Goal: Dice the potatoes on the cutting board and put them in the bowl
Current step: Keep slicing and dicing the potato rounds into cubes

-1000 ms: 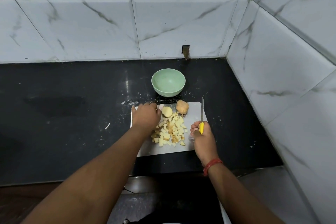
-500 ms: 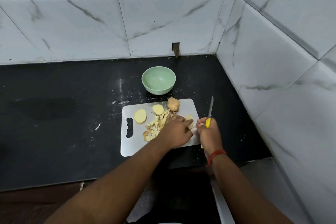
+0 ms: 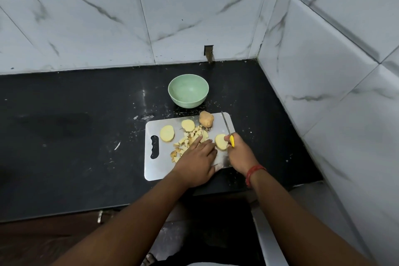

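While diced potato pieces (image 3: 187,141) lie mid cutting board (image 3: 153,170), three cut slices and one whole potato (image 3: 206,119) sit on same board. L hand (image 3: 197,158) fingers straight, together, on pieces. R hand (image 3: 239,153) clamped on yellow-handled knife (image 3: 227,128). Green bowl (image 3: 188,90) just behind board, on black counter (image 3: 64,136).

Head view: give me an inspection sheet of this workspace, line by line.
Surface: black countertop, pale specks and scraps.
Job's things: cutting board carries diced potato, three slices, one unpeeled potato; green bowl holds no potato.
Clutter: nothing seen.
Hands: left hand lies on the dice, fingers straight; right hand grips the yellow-handled knife.
Cables: nothing seen.
Surroundings: marbled wall tiles, corner at right.
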Motion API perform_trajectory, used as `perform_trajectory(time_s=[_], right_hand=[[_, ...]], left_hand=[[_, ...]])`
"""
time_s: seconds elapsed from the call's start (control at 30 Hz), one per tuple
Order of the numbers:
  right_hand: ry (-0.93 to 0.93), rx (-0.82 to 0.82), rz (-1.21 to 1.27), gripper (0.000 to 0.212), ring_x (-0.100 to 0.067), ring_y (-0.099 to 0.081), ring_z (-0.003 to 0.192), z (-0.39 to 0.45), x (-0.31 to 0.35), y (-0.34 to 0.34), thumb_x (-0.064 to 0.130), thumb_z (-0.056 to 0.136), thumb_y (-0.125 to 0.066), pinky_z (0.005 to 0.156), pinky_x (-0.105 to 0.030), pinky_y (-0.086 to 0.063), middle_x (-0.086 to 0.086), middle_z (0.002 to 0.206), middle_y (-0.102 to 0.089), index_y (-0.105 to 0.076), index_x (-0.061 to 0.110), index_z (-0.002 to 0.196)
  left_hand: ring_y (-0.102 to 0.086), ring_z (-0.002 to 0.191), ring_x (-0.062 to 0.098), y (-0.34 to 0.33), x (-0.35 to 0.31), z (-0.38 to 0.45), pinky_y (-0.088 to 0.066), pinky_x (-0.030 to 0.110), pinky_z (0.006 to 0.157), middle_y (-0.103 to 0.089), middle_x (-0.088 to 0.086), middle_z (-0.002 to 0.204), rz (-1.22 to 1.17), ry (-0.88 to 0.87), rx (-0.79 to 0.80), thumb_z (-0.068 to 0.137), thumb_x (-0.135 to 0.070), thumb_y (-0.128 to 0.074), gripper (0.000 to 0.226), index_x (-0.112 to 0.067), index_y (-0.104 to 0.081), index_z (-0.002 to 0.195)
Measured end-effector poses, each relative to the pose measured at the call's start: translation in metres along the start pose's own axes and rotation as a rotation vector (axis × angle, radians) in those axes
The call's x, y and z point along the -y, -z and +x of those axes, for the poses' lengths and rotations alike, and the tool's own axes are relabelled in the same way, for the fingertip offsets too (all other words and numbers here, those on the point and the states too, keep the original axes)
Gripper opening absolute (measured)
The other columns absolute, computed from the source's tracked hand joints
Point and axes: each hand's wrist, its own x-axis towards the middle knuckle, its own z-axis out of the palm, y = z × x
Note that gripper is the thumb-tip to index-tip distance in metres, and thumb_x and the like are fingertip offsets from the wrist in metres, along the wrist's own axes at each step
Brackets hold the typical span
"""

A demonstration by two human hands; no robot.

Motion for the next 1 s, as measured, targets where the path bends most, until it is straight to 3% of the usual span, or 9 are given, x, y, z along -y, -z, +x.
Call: perform_trajectory(time_s=[0.13,0.23,0.37,0.43,0.7,0.8,0.9,0.93,1.0], right_hand=[[0.023,-0.042,-0.006,0.020,-0.020,-0.059,0.103,0.003,0.004,0.008,0.010,0.098,-0.043,0.087,-0.032,-0.045,-0.002,0.113,-0.062,-0.055,0.020,0.111],[0.041,-0.163,-0.111,0.022,-0.024,-0.058,0.108,0.000,0.001,0.010,0.010,0.099,-0.042,0.085,-0.029,-0.043,-0.008,0.118,-0.059,-0.056,0.012,0.116],[-0.036,-0.058,-0.302,0.022,-0.033,-0.060,0.102,-0.008,-0.004,0.009,0.015,0.100,-0.040,0.084,-0.036,-0.049,-0.019,0.115,-0.060,-0.049,0.007,0.118],[-0.063,0.004,-0.393,0.023,-0.033,-0.061,0.103,-0.010,-0.002,0.008,0.016,0.101,-0.040,0.078,-0.032,-0.046,-0.020,0.116,-0.061,-0.046,0.006,0.121],[-0.189,0.143,-0.598,0.026,-0.028,-0.062,0.103,-0.009,0.018,0.004,0.016,0.100,-0.049,0.074,-0.029,-0.042,-0.015,0.117,-0.061,-0.051,0.004,0.123],[-0.191,0.207,-0.650,0.027,-0.028,-0.060,0.094,-0.008,0.020,0.003,0.013,0.097,-0.049,0.074,-0.033,-0.044,-0.016,0.116,-0.062,-0.054,0.003,0.122],[-0.189,0.256,-0.697,0.029,-0.024,-0.056,0.084,-0.009,0.025,0.004,0.008,0.096,-0.050,0.074,-0.031,-0.043,-0.013,0.102,-0.060,-0.054,0.002,0.125],[-0.215,0.261,-0.705,0.031,-0.024,-0.059,0.087,-0.011,0.030,0.005,0.005,0.097,-0.050,0.075,-0.029,-0.043,-0.012,0.103,-0.060,-0.052,0.001,0.127],[-0.213,0.276,-0.700,0.034,-0.027,-0.060,0.112,-0.014,0.035,0.007,0.004,0.099,-0.048,0.082,-0.031,-0.045,-0.015,0.125,-0.058,-0.049,0.000,0.133]], left_hand=[[-0.022,0.153,0.030,0.005,0.001,0.004,-0.002,0.048,0.127,-0.028,0.016,0.164,0.014,0.004,0.073,0.101,-0.059,-0.017,0.077,-0.007,-0.039,0.153],[-0.018,0.154,0.029,0.008,0.002,0.008,0.002,0.046,0.126,-0.024,0.015,0.166,0.011,-0.007,0.132,0.103,-0.059,-0.018,0.076,-0.009,-0.029,0.158],[-0.014,0.155,0.029,0.014,0.003,0.012,0.003,0.047,0.126,-0.017,0.015,0.168,-0.001,-0.008,0.158,0.107,-0.053,-0.027,0.067,-0.012,-0.023,0.160],[-0.010,0.156,0.028,0.015,0.002,0.013,0.004,0.046,0.126,-0.013,0.014,0.169,0.006,-0.015,0.173,0.107,-0.053,-0.026,0.068,-0.012,-0.023,0.161],[-0.013,0.156,0.029,0.018,0.006,0.019,0.000,0.041,0.127,-0.020,0.016,0.167,-0.025,-0.079,0.221,0.108,-0.049,-0.030,0.067,-0.008,-0.024,0.160],[-0.017,0.154,0.031,0.021,0.008,0.022,-0.004,0.042,0.127,-0.022,0.018,0.165,-0.026,-0.099,0.243,0.107,-0.044,-0.033,0.064,-0.007,-0.026,0.159],[-0.022,0.152,0.030,0.022,0.010,0.024,-0.005,0.041,0.127,-0.025,0.017,0.164,-0.026,-0.100,0.234,0.108,-0.041,-0.033,0.060,-0.009,-0.028,0.158],[-0.023,0.152,0.030,0.022,0.010,0.025,-0.005,0.041,0.126,-0.025,0.016,0.164,-0.022,-0.099,0.231,0.108,-0.040,-0.033,0.058,-0.010,-0.029,0.158],[-0.024,0.151,0.029,0.023,0.009,0.026,-0.005,0.040,0.126,-0.025,0.016,0.164,-0.017,-0.093,0.237,0.109,-0.038,-0.033,0.057,-0.011,-0.029,0.158]])
